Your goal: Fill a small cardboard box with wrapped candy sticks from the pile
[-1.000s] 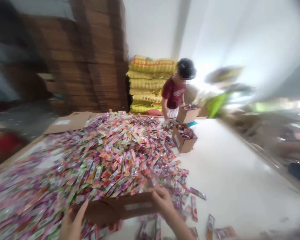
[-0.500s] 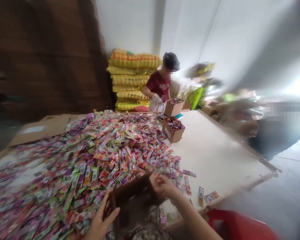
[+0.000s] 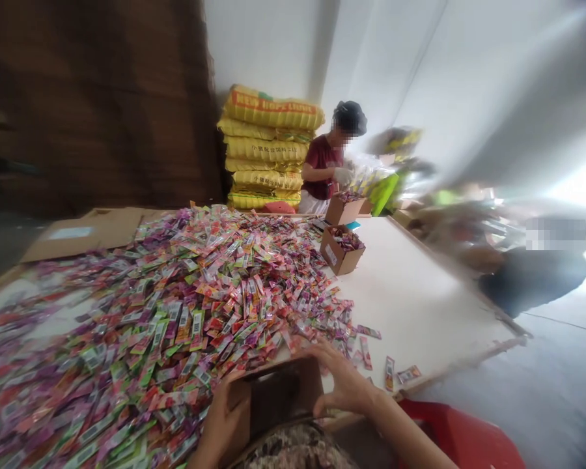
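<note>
Left hand: grip wrapped on the near-left side of the cardboard box. Box: open, at the table edge, against the sachet pile. Right hand: grip clasping the box's right wall. Best handled level, both walls held firmly, mouth toward the pile.

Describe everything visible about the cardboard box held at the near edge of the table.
The cardboard box is brown, plain corrugated board, open, its dark inside facing the camera and looking empty. It sits tilted at the near table edge, against the heap of colourful sachets. The left hand clasps its left wall; the right hand curls over its right top corner. A pale label strip shows faintly on its upper rim. Motion blur hides finer detail.
</note>
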A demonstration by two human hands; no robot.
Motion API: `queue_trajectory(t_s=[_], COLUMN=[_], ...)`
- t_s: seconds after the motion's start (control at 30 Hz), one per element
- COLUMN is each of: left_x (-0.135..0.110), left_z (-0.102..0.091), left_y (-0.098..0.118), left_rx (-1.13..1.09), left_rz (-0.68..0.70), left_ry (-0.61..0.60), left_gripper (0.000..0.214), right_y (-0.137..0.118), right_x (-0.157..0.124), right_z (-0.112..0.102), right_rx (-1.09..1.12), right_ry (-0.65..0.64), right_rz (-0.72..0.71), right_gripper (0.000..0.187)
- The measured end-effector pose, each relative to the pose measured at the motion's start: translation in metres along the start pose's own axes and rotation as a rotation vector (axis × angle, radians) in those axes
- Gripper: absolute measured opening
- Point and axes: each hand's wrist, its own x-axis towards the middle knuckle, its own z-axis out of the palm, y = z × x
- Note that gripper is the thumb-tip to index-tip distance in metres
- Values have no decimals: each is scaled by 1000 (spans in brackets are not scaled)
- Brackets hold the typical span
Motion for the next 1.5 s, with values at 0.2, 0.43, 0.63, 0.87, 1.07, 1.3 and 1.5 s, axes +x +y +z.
queue_trajectory(t_s=[0.2,0.43,0.63,0.87,1.07,1.3,1.5], left_x=[15,19,15,19,28,37,6], left_z=[-42,-57,-31,-34,-33,-17,3], left_y=[37,111,140,137,138,117,109], left_rx=[-37,586,765,663,649,688,694], left_rz=[36,36,190,263,348,396,453], left_ry=[-334,-580,-605,-508,-463,-421,-370], left_gripper=[56,105,112,99,74,47,19], right_y=[7,16,23,13,-13,-21,-16], right_x=[-25,-1,8,2,11,32,31], right_z=[28,17,23,27,23,56,90], right_rx=[-116,3,46,56,44,-326,-344], right_ry=[-99,-87,-72,-101,-34,183,208], right_rz=[35,44,121,140,229,432,149], right_gripper=[75,93,86,72,45,13,16])
